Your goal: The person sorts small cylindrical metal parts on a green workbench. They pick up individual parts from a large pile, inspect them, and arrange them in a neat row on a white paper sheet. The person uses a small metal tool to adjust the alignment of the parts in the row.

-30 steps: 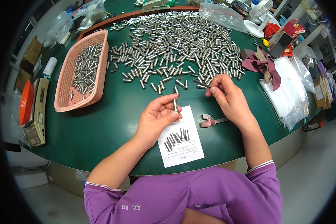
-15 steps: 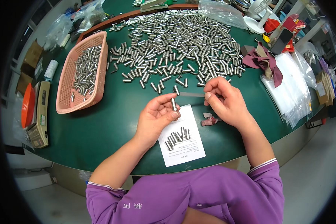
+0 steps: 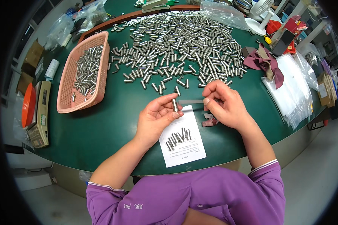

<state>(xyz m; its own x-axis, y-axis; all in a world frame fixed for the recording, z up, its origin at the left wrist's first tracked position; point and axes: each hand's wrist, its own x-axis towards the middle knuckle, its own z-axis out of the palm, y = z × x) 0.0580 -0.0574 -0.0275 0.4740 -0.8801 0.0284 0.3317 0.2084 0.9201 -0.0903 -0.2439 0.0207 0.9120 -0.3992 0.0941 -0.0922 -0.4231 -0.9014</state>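
Between the thumb and fingers of my left hand (image 3: 157,114) stands a shiny metal pin (image 3: 175,105), held almost upright. My right hand (image 3: 225,104) pinches a thin, flat grey strip (image 3: 190,101), whose free end points left at the pin's upper part. Whether strip and pin touch, I cannot tell. Below the hands lies a white printed sheet (image 3: 184,155) with a row of several metal pins (image 3: 178,137) on it. A small crumpled reddish scrap (image 3: 210,120) rests on the table beside my right hand.
A large heap of metal pins (image 3: 187,45) covers the far middle of the green table (image 3: 116,131). A pink plastic basket (image 3: 64,86) holding more pins stands left, near a beige scale (image 3: 41,112). At right are a maroon cloth (image 3: 264,62) and plastic bags (image 3: 293,90).
My right hand has shifted slightly left and down, bringing the strip lower against the pin's side. The left hand has barely moved and still holds the pin.
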